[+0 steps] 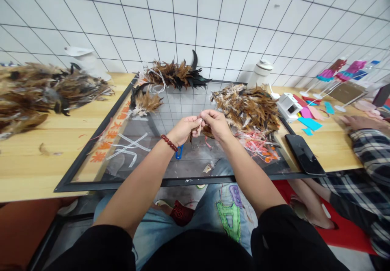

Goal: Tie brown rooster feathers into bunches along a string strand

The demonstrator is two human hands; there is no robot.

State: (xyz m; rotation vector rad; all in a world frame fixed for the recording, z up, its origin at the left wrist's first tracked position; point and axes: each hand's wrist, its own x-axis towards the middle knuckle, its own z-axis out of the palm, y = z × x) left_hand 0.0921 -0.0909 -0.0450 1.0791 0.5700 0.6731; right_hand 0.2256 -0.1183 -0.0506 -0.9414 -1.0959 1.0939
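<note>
My left hand (182, 131), with a red bead bracelet (169, 142) at its wrist, is closed in a pinch. My right hand (217, 125) pinches right against it, thumbs and fingertips meeting. Between them is a small brown feather (191, 136), mostly hidden by the fingers. To the right of my right hand lies a loose heap of brown feathers (250, 106). Behind my hands stretches a bound row of brown and black feathers (175, 74), with a smaller feather bunch (145, 102) at its left. A blue safety-pin-shaped piece (179, 152) lies below my left wrist.
Under my hands is a black-framed glass panel (146, 183). White strips (129, 147) and pink-white shreds (257, 145) lie on it. A phone (304, 155) rests at its right edge, near a white device (289, 106). More feathers (51, 86) spread left. Another person's sleeve (370, 149) is right.
</note>
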